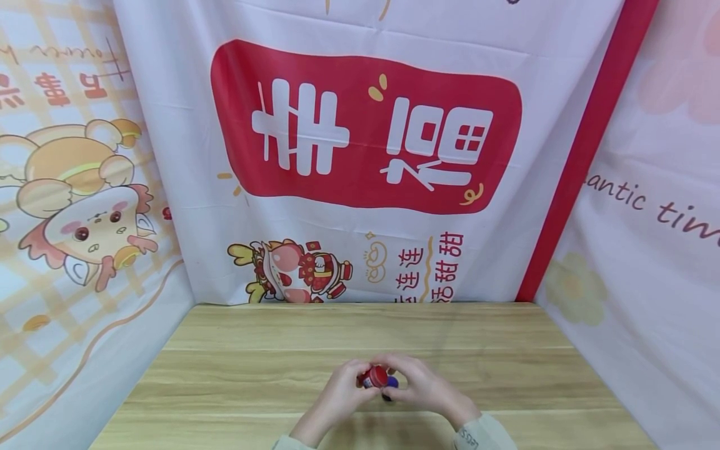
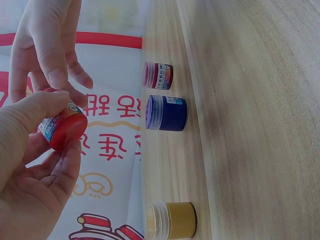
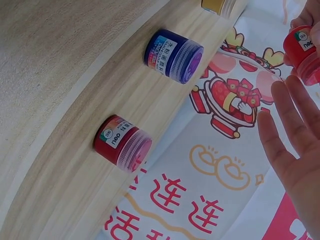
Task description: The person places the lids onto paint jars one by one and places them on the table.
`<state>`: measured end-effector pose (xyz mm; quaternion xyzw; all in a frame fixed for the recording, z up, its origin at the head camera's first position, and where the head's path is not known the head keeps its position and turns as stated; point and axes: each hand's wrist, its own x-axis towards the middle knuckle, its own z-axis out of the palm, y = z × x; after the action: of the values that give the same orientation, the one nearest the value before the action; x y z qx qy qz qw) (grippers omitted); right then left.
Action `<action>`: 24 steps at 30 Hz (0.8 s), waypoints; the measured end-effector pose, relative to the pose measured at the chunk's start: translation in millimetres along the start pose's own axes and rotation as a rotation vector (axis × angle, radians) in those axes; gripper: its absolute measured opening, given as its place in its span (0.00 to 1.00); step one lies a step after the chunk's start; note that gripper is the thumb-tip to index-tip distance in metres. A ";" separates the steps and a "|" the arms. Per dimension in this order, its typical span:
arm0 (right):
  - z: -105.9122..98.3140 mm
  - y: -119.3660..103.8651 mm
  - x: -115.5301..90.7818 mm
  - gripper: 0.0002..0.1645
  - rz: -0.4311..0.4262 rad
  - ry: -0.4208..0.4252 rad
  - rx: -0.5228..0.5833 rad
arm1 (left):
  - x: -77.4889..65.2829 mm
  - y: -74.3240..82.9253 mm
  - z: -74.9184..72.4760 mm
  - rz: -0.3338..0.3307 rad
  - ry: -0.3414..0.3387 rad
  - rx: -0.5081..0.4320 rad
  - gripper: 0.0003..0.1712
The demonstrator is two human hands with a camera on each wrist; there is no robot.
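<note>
My left hand (image 1: 344, 386) holds a small red paint jar (image 2: 67, 122) up above the table, thumb on one side and fingers curled round the other. Its label shows in both wrist views. Beside it my right hand (image 1: 419, 382) is raised with its fingers (image 3: 292, 112) extended close to the jar's lid end, holding nothing. On the tabletop under the hands stand a blue paint jar (image 2: 172, 113), a dark red paint jar (image 3: 120, 142) and a yellow paint jar (image 2: 180, 220), each with a clear, ribbed cap. The hands hide most of these in the head view.
A wood-grain table (image 1: 236, 369) spreads out around the hands. Behind it hangs a white cloth (image 1: 180, 250) with a red printed panel and cartoon figures. Printed cloths also line the left and right sides.
</note>
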<state>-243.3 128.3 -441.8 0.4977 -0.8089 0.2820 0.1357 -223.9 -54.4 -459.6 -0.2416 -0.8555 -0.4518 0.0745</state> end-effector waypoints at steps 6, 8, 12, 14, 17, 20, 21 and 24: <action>0.4 -1.2 -0.2 0.28 0.005 -0.003 0.001 | -0.7 0.9 -0.3 -0.015 -0.011 -0.008 0.14; 0.4 -1.8 -0.1 0.27 0.024 -0.006 0.004 | -1.1 1.1 -0.6 -0.020 -0.014 -0.009 0.16; 0.4 -2.2 0.5 0.24 0.067 -0.016 0.048 | -1.2 1.7 -0.5 -0.027 -0.018 -0.017 0.18; 0.4 -2.2 0.8 0.22 0.085 -0.019 0.070 | -1.2 1.8 -0.3 -0.028 -0.019 -0.023 0.19; 0.3 -2.5 1.0 0.22 0.101 -0.018 0.081 | -1.2 1.8 -0.1 -0.030 -0.019 -0.029 0.19; 0.3 -2.7 0.7 0.21 0.113 -0.017 0.079 | -1.2 1.8 0.1 -0.021 -0.015 -0.028 0.19; 0.4 -2.9 0.7 0.21 0.119 -0.016 0.080 | -1.2 1.8 0.2 -0.020 -0.014 -0.027 0.19; 1.1 -2.9 0.4 0.21 0.128 -0.012 0.080 | -1.2 1.9 0.3 -0.016 -0.011 -0.026 0.19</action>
<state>-240.8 126.4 -441.6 0.4518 -0.8280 0.3190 0.0925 -221.9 -53.6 -458.8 -0.2380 -0.8519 -0.4622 0.0629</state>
